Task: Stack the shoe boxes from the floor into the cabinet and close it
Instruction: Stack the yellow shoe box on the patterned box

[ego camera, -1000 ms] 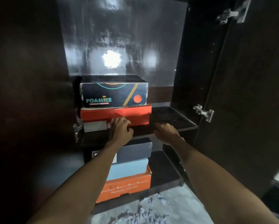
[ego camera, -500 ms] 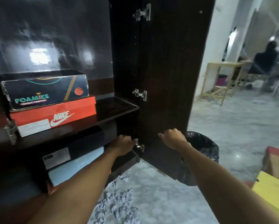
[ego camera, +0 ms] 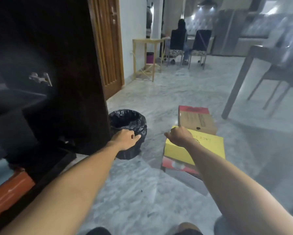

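While reaching: right hand (ego camera: 179, 136) over yellow shoe box (ego camera: 208, 146), fingers curled, empty.
Left hand (ego camera: 125, 137): farther, loosely curled.

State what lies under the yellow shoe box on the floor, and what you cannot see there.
The yellow shoe box rests on a red box. Most of the red box is covered, and the right hand hides one yellow corner.

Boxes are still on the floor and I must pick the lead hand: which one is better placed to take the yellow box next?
Right, likely. The right hand hovers over the yellow box, while the left hand is off by the black bin, apart from it.
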